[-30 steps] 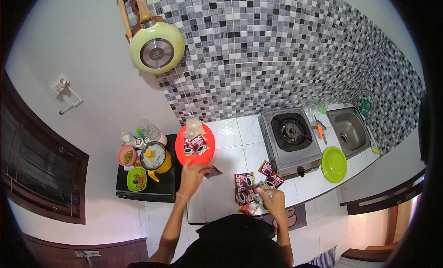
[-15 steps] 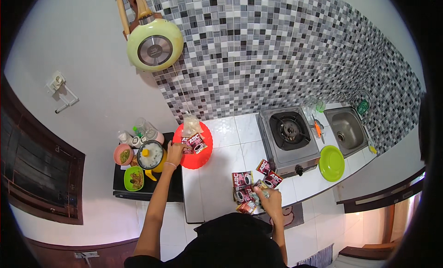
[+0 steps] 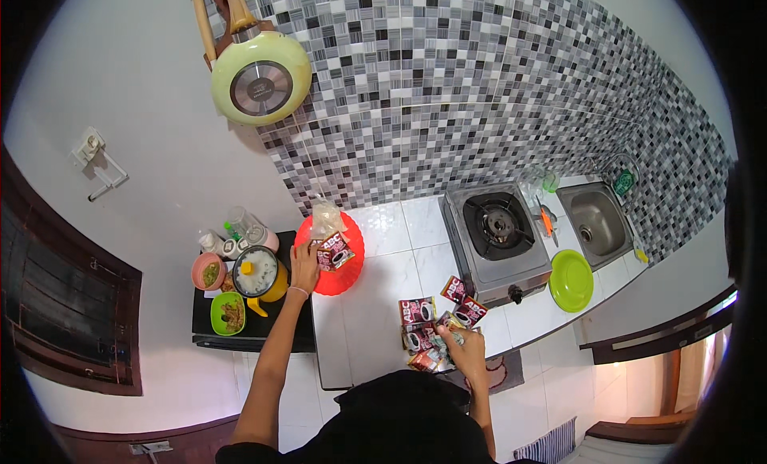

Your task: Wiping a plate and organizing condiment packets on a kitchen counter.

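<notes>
My left hand (image 3: 304, 266) is at the left side of a red scalloped plate (image 3: 341, 283), its fingers closed at the edge of the dark red coffee sachets (image 3: 335, 252) lying there. A clear bag with pale contents (image 3: 327, 220) sits at the plate's far side. Near the counter's front edge, my right hand (image 3: 465, 350) pinches a greenish sachet (image 3: 452, 323) over a loose pile. Several more coffee sachets (image 3: 417, 310) lie around it, some overlapping. My right fingers partly cover what they hold.
A gas stove (image 3: 499, 260) stands right of the pile, then a green plate (image 3: 572, 281), orange-handled knife (image 3: 547, 220) and sink (image 3: 596, 224). At left, a yellow pot (image 3: 276, 289), green bowl (image 3: 229, 312), pink bowl (image 3: 209, 272) and bottles stand on a black surface. A pan (image 3: 261, 79) hangs above.
The whole view has shifted slightly. My left hand has drawn back a little toward the plate's left edge, showing more of the sachets. My right hand stays at the pile.
</notes>
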